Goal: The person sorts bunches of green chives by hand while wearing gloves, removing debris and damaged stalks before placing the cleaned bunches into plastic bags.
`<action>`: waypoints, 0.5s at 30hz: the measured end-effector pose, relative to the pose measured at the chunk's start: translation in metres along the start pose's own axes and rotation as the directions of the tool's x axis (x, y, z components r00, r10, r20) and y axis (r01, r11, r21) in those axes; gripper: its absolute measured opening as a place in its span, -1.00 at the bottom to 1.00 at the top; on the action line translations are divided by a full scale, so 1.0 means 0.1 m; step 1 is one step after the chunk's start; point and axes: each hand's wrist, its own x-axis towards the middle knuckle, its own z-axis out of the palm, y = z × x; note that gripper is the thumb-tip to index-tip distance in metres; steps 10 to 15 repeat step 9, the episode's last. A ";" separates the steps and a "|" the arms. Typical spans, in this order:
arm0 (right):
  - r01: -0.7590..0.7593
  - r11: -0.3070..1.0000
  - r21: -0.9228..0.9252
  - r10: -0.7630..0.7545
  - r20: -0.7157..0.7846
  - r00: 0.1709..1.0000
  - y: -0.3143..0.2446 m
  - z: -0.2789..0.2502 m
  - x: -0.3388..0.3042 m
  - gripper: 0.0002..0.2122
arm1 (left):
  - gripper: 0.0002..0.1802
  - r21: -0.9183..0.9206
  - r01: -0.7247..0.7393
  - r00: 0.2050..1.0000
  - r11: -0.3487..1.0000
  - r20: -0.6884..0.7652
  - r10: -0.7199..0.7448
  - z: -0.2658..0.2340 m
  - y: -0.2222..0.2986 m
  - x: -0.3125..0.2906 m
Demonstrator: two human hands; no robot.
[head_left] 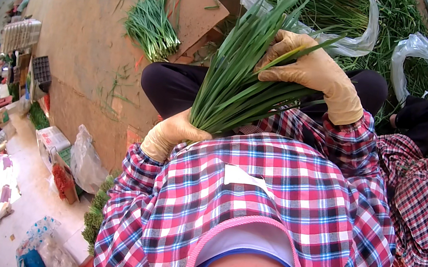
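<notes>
A loose bunch of long green garlic chives (236, 74) fans out in front of my chest. My left hand (174, 133), in a tan glove, is closed round the bunch's lower end, and its stems are hidden in the grip. At the upper right of the bunch, my gloved right hand (316, 74) has thumb and fingers pinched on a few leaves, one of them yellowed (290, 58). Beyond my left knee, a neat bunch of chives (153, 25) with pale stem ends lies beside a brown cardboard sheet (199, 8).
Clear plastic bags (349, 46) edge a big heap of loose chives (395, 28) at the far right. Close on my right sits a person in a checked shirt (423, 210). To the left stand a plastic bag (88, 160) and a carton with red ties (61, 181).
</notes>
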 end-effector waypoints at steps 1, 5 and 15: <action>0.008 1.000 -0.018 -0.008 0.019 1.000 -0.02 -0.02 -0.02 -0.79 | -0.18 -0.006 -0.005 1.000 1.000 -0.001 0.005 0.01 0.00 0.00; 0.099 0.992 -0.078 -0.097 0.022 0.995 0.03 0.01 0.00 -0.76 | -0.17 -0.012 0.047 0.999 0.999 -0.004 -0.047 0.09 0.10 -0.02; -0.058 0.997 -0.045 0.059 0.012 0.998 -0.05 0.08 0.02 -0.76 | -0.17 0.032 0.021 1.000 0.999 0.020 -0.022 0.11 0.13 -0.01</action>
